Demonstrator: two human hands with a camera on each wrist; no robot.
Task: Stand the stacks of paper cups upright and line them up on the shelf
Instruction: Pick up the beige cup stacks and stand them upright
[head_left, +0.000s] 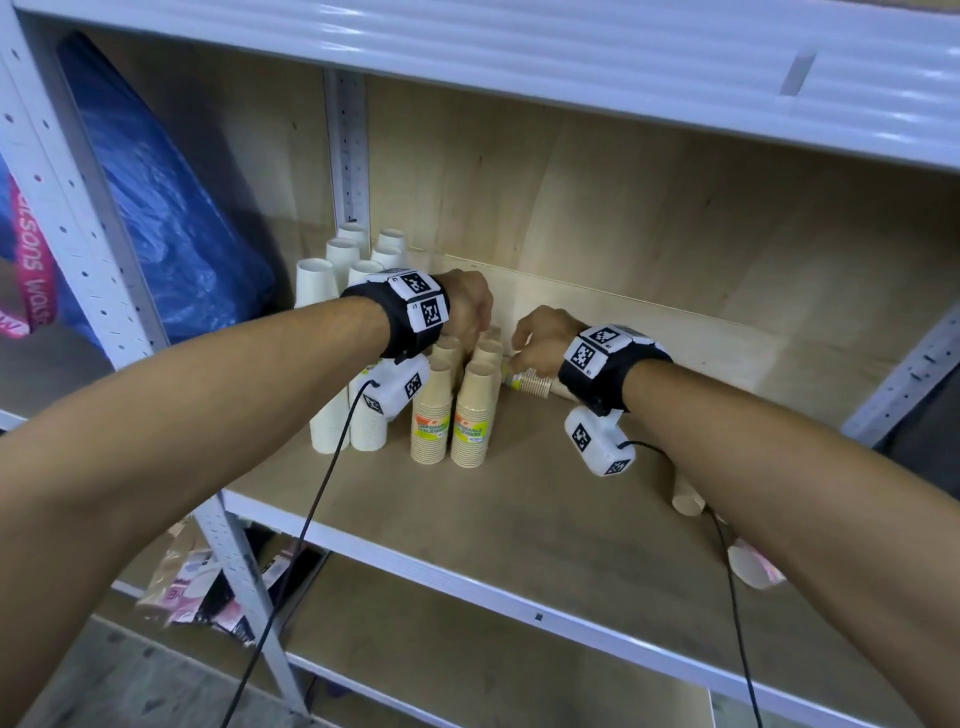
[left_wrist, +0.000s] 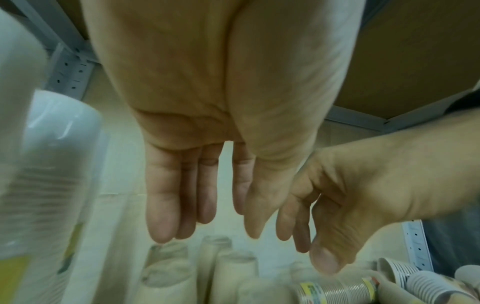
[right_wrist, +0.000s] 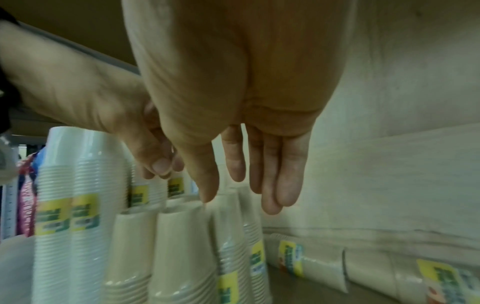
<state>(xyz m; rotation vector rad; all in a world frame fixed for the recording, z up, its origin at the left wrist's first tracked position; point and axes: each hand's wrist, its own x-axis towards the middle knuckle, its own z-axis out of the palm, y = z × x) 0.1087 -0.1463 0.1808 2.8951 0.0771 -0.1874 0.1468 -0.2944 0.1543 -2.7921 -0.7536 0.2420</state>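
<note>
Several brown cup stacks (head_left: 452, 410) stand upright mid-shelf, beside upright white cup stacks (head_left: 332, 322) at the left. My left hand (head_left: 475, 325) hovers over the brown stacks' tops with straight fingers (left_wrist: 161, 205) pointing down and holds nothing. My right hand (head_left: 522, 348) hangs just right of it, fingers (right_wrist: 285, 174) straight and empty, above the rear brown stacks (right_wrist: 182, 257). A brown stack (head_left: 535, 384) lies on its side behind my right wrist, along the back wall (right_wrist: 311, 261). Another lying stack (right_wrist: 415, 277) continues to its right.
A brown stack (head_left: 685, 496) and a pink-patterned stack (head_left: 753, 566) lie on the shelf board (head_left: 519, 519) under my right forearm. A blue plastic bag (head_left: 166, 218) leans at the left end. The upper shelf (head_left: 571, 57) is close overhead. White uprights (head_left: 78, 234) frame the bay.
</note>
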